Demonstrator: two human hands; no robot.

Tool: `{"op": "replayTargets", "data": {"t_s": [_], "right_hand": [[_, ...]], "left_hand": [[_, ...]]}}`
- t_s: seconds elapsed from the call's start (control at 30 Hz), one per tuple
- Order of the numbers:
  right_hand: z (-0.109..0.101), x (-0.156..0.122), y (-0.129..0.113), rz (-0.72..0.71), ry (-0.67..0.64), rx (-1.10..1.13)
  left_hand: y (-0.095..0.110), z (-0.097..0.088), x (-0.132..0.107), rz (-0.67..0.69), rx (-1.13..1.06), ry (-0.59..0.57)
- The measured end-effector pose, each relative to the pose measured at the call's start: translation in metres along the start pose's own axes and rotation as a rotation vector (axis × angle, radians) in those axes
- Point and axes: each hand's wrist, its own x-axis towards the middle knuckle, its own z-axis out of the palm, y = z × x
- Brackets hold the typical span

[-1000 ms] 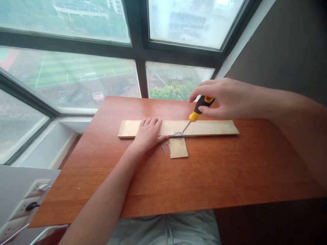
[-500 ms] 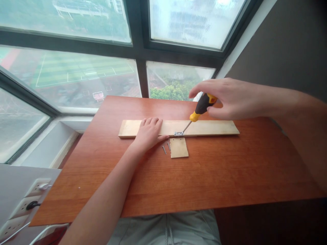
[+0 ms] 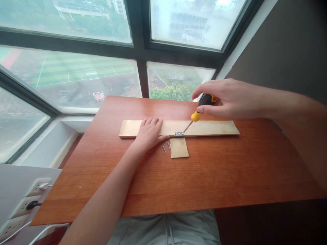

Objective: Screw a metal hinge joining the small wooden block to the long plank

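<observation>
A long pale wooden board (image 3: 212, 127) lies across the table. My left hand (image 3: 149, 133) rests flat on its left half, fingers stretched over the top and thumb along the front edge. Near the middle of that edge sits a small metal hinge (image 3: 179, 134). My right hand (image 3: 219, 98) is closed around the black and yellow handle of a screwdriver (image 3: 196, 116), thumb on the near side. Its shaft slants down to the hinge's right end; the tip's exact seat is too small to tell. In front lie a small wooden piece (image 3: 179, 148) with holes and two screws (image 3: 164, 150).
The brown table (image 3: 230, 177) reaches from my lap to the windows. Wall sockets (image 3: 32, 204) with plugs and cables are at the lower left, beside the table edge. A dark wall (image 3: 288, 44) rises on the right.
My right thumb has moved left along the screwdriver's handle, and the fingers have shifted slightly right. My left hand, the board and the screws stay as they were.
</observation>
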Motion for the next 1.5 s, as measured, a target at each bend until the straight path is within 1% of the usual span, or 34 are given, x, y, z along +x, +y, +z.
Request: {"op": "replayTargets", "data": {"t_s": [0.1, 0.17, 0.23, 0.3, 0.33, 0.5, 0.53, 0.7, 0.77, 0.93, 0.97, 1.03, 1.13, 1.2, 1.37, 1.43, 1.5], "right_hand": [[0.003, 0.0014, 0.001, 0.099, 0.043, -0.071], [0.0026, 0.0005, 0.0005, 0.063, 0.044, -0.061], [-0.0003, -0.0017, -0.0013, -0.028, 0.01, 0.012], [-0.0035, -0.0034, -0.0035, -0.076, -0.04, 0.073], [-0.0044, -0.0035, -0.0041, -0.067, -0.044, 0.071], [0.0001, 0.0013, -0.0023, 0.061, 0.021, -0.063], [0.0009, 0.0014, -0.0019, 0.059, 0.023, -0.064], [-0.0021, -0.0047, -0.0036, -0.046, -0.003, -0.009], [-0.0026, -0.0054, -0.0037, -0.025, -0.006, 0.001], [0.0027, -0.0006, 0.0001, 0.079, 0.035, -0.077], [0.003, -0.0006, 0.0005, 0.067, 0.038, -0.077], [0.002, -0.0022, -0.0002, 0.001, 0.029, -0.047], [-0.0015, -0.0059, -0.0035, -0.07, -0.01, 0.041], [-0.0024, -0.0061, -0.0053, -0.052, -0.01, 0.056], [0.0017, -0.0006, -0.0039, 0.068, 0.042, -0.072], [0.0016, -0.0007, -0.0028, 0.034, 0.036, -0.045], [-0.0001, -0.0026, -0.0025, -0.041, 0.013, 0.019]], "left_hand": [[-0.0001, 0.0003, -0.0003, -0.001, 0.002, -0.001], [-0.0003, 0.0003, -0.0004, -0.003, 0.003, 0.001], [-0.0003, 0.0002, -0.0005, -0.005, -0.001, -0.001], [-0.0003, 0.0001, -0.0005, -0.008, -0.006, -0.003], [-0.0003, 0.0001, -0.0004, -0.008, -0.007, -0.004], [-0.0002, 0.0003, -0.0002, -0.002, 0.008, 0.004], [-0.0002, 0.0003, -0.0002, 0.0, 0.012, 0.005], [-0.0001, 0.0008, -0.0003, -0.004, 0.005, 0.006], [0.0, 0.0008, -0.0004, -0.009, -0.003, 0.005], [0.0002, 0.0001, -0.0005, -0.011, -0.011, 0.001], [0.0001, 0.0001, -0.0005, -0.01, -0.011, 0.0], [-0.0002, 0.0006, -0.0005, -0.011, -0.01, 0.001], [-0.0006, 0.0021, -0.0006, -0.014, -0.008, 0.006], [-0.0008, 0.0027, -0.0007, -0.011, -0.005, 0.01], [-0.0004, 0.0023, -0.001, -0.007, -0.002, 0.014], [-0.0003, 0.0017, -0.001, -0.005, -0.001, 0.011], [-0.0003, 0.0013, -0.0009, -0.005, 0.0, 0.005]]}}
